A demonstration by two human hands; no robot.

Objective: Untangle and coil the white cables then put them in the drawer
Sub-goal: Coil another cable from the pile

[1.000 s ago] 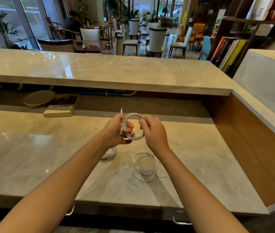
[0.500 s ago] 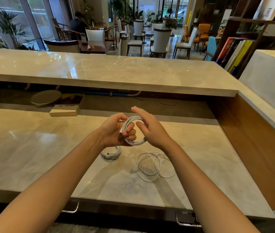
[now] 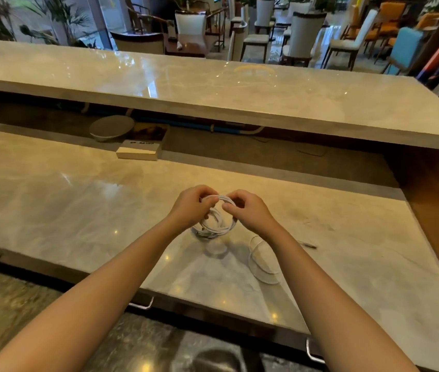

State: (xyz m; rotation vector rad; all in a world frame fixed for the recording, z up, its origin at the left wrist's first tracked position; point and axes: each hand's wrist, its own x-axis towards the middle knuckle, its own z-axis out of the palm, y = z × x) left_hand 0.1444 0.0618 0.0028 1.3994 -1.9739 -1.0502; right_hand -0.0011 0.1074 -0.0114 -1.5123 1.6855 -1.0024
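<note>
A coiled white cable (image 3: 219, 200) is held above the marble counter (image 3: 79, 205) between both hands. My left hand (image 3: 190, 206) pinches its left side and my right hand (image 3: 250, 212) pinches its right side. Just below them a second small coil (image 3: 209, 231) lies on the counter, partly hidden by the held cable. A looser white cable loop (image 3: 264, 263) rests to the right, half covered by my right forearm, and its plug end (image 3: 310, 245) sticks out past the arm. Drawer handles (image 3: 143, 306) show under the counter's front edge; the drawers look closed.
A raised marble ledge (image 3: 239, 92) runs along the back. Beneath it sit a flat round plate (image 3: 111, 127) and a small box (image 3: 137, 151). A wooden side wall (image 3: 435, 200) closes the right end. Chairs and tables fill the room beyond.
The view has tilted down and shifted. My hands lowered the coil toward the counter, over the small coil. My right hand's fingers, spread before, now pinch the coil.
</note>
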